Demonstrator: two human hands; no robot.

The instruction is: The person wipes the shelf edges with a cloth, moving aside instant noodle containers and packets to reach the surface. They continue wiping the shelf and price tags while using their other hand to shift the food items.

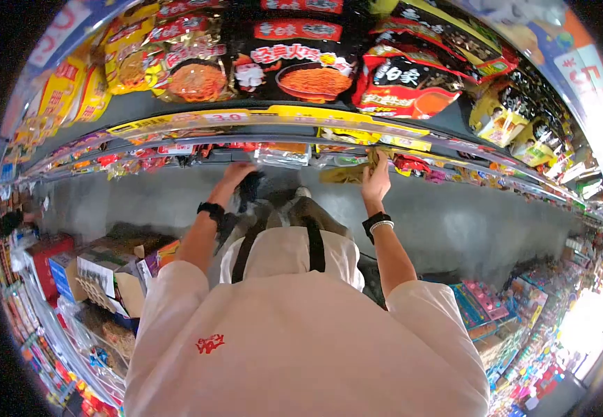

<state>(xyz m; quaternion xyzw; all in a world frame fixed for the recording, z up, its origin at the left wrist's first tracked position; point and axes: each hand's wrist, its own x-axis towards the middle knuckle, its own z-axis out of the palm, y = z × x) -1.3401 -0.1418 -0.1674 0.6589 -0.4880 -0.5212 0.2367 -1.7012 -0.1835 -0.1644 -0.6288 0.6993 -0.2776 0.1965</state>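
Observation:
My right hand (376,182) is raised to the lower shelf edge, its fingers closed on a crumpled yellow-brown cloth (346,174). The cloth hangs to the left of the fingers, just under the shelf front. My left hand (237,174) is near the same edge, further left, and smeared by motion. A dark, blurred thing (250,187) shows right beside it; I cannot make out whether the fingers grip it. Above both hands, noodle packets (315,73) stand along the shelf (239,111) with its yellow price strip (228,117).
Packed goods fill a lower shelf level behind my hands. Opened cardboard boxes (131,288) stand on the floor behind me at left. Colourful goods (482,302) fill a display at lower right. The grey floor (447,222) runs between the shelf rows.

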